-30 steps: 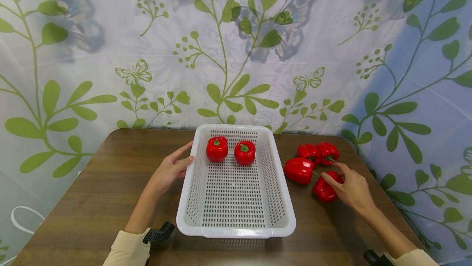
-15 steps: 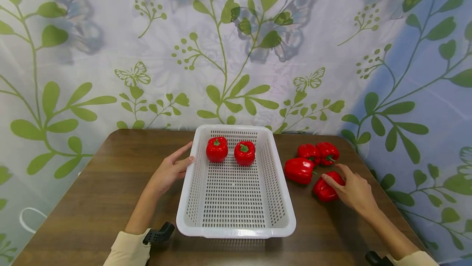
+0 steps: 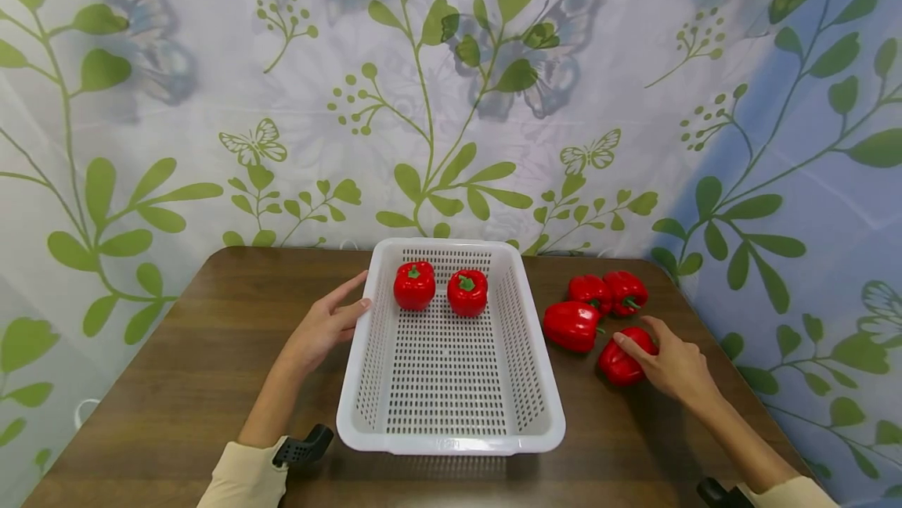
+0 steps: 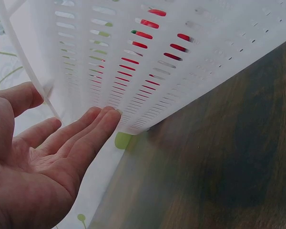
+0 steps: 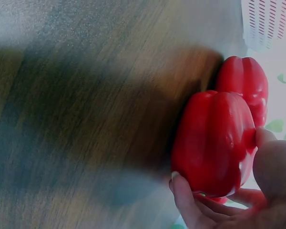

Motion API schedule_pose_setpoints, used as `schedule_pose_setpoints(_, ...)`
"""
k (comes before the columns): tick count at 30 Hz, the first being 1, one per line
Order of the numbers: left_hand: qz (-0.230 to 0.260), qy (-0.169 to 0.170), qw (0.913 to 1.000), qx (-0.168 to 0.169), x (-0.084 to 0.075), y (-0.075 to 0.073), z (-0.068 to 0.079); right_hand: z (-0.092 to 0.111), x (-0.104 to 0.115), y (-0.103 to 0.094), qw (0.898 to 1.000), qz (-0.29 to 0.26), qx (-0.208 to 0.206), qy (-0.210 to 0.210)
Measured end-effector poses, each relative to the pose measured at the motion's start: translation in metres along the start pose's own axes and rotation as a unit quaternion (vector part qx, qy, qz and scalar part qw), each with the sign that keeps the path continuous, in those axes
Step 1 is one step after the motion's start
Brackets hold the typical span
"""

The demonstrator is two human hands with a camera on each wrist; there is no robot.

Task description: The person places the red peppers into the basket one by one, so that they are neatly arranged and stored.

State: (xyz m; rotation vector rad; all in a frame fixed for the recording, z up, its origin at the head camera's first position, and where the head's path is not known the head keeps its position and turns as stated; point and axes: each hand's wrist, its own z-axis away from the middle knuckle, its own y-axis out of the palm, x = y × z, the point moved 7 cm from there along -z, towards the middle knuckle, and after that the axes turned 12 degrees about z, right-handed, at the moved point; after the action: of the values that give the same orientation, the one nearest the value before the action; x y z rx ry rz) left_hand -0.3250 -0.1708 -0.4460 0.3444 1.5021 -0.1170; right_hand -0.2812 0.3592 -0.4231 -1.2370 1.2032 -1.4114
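A white plastic basket (image 3: pixel 445 414) with slotted walls stands mid-table, two red bell peppers (image 3: pixel 414 286) upright at its far end. My left hand (image 3: pixel 326 329) rests against the basket's left side; in the left wrist view its relaxed fingers (image 4: pixel 88 138) lie along the outer wall, thumb by the rim. To the right of the basket, my right hand (image 3: pixel 672 359) grips a red bell pepper (image 3: pixel 622 359) between thumb and fingers. The right wrist view shows this pepper (image 5: pixel 214 143) lying sideways, fingertips around its end, another pepper (image 5: pixel 243 81) behind it.
Several more red bell peppers (image 3: pixel 572 326) lie close together beyond the gripped one, right of the basket. The brown wooden table (image 3: pixel 211 336) ends at a curtain (image 3: pixel 451 101) printed with green leaves and butterflies. A white loop (image 3: pixel 86 412) hangs by the table's left edge.
Both hands, the basket and the peppers look almost unmoved. The right fingers have settled slightly on the pepper. The curtain has shifted a little at both sides.
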Motion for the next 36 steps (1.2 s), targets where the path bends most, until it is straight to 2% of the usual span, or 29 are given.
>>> schedule_pose_setpoints(13,-0.002,0.005,1.0,0.001,0.0,0.0,0.001,-0.003,-0.002,0.002,0.999,-0.029,0.022,-0.003)
schedule_pose_setpoints(19,-0.005,0.004,1.0,-0.001,0.001,-0.001,0.001,0.0,0.003,-0.006,0.998,-0.053,-0.017,-0.012)
schedule_pose_setpoints(30,0.005,0.003,1.0,0.0,0.001,0.001,0.001,0.001,0.005,-0.012,0.996,-0.064,-0.068,-0.017)
schedule_pose_setpoints(36,-0.001,0.003,1.0,-0.001,0.001,0.0,0.0,0.0,0.008,-0.014,0.995,-0.064,-0.069,-0.029)
